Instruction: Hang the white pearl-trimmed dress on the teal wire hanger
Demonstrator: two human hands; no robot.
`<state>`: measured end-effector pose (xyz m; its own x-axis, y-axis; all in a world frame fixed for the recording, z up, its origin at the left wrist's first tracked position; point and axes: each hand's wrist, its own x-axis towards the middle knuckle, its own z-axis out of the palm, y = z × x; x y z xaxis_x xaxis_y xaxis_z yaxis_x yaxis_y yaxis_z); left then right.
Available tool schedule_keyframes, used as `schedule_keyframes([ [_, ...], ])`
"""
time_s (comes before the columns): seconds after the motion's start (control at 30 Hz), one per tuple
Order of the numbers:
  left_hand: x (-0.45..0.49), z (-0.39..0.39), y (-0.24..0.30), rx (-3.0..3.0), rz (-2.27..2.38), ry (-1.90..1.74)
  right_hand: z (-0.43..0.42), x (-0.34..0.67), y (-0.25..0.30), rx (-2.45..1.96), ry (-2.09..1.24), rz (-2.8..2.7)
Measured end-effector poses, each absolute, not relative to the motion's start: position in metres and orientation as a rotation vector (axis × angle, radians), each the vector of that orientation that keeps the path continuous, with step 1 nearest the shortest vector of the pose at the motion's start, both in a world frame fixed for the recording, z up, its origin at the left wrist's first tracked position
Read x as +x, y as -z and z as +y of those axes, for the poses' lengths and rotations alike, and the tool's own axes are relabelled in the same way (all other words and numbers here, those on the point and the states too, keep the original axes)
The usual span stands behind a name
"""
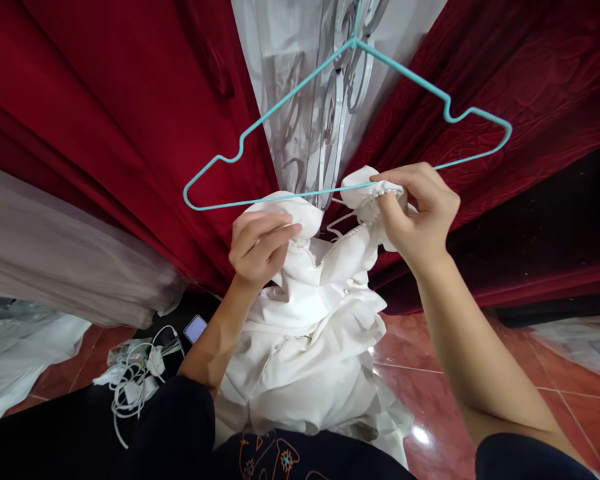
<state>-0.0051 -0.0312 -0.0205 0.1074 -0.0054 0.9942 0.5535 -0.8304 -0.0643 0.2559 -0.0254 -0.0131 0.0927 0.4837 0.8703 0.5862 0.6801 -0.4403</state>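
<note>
The white dress (310, 333) is mostly below the lower edge of the turquoise hanger (354, 44). The fingers of the right hand (423, 207) pinch one pearl-edged sleeve; the left hand (255, 253) touches the other — whether its fingers pinch, I cannot tell.

Above the white dress (313, 313), space is crossed by a turquoise hanger (354, 44); room is left inside its frame, before red curtains (130, 133).
</note>
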Motion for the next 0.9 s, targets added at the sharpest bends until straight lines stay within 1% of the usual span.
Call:
schedule_keyframes([
  [0.1, -0.021, -0.037, 0.029, -1.909, -0.700, 1.799, -0.028, 0.260, 0.009, -0.910, 0.077, -1.585],
  [0.2, -0.037, -0.030, 0.041, -1.898, -1.035, 1.967, -0.027, 0.263, 0.010, -0.923, 0.084, -1.588],
  [0.27, -0.047, -0.019, 0.048, -1.779, -1.295, 2.090, -0.027, 0.264, 0.013, -0.936, 0.106, -1.587],
  [0.33, -0.059, -0.004, 0.051, -1.624, -1.474, 2.131, -0.028, 0.264, 0.014, -0.956, 0.115, -1.583],
  [0.4, -0.075, 0.016, 0.046, -1.514, -1.445, 2.135, -0.029, 0.264, 0.014, -0.980, 0.105, -1.582],
  [0.5, -0.100, 0.049, 0.022, -1.422, -1.135, 2.163, -0.029, 0.264, 0.014, -0.996, 0.088, -1.588],
  [0.6, -0.108, 0.068, -0.015, -1.618, -1.046, 2.049, -0.028, 0.263, 0.015, -0.996, 0.076, -1.587],
  [0.67, -0.096, 0.067, -0.039, -1.758, -1.112, 1.938, -0.027, 0.261, 0.016, -0.990, 0.081, -1.582],
  [0.77, -0.062, 0.053, -0.064, -1.769, -1.155, 1.918, -0.027, 0.258, 0.017, -0.973, 0.075, -1.570],
  [0.9, -0.029, 0.037, -0.074, -1.991, -1.032, 1.734, -0.026, 0.256, 0.019, -0.933, 0.054, -1.568],
])
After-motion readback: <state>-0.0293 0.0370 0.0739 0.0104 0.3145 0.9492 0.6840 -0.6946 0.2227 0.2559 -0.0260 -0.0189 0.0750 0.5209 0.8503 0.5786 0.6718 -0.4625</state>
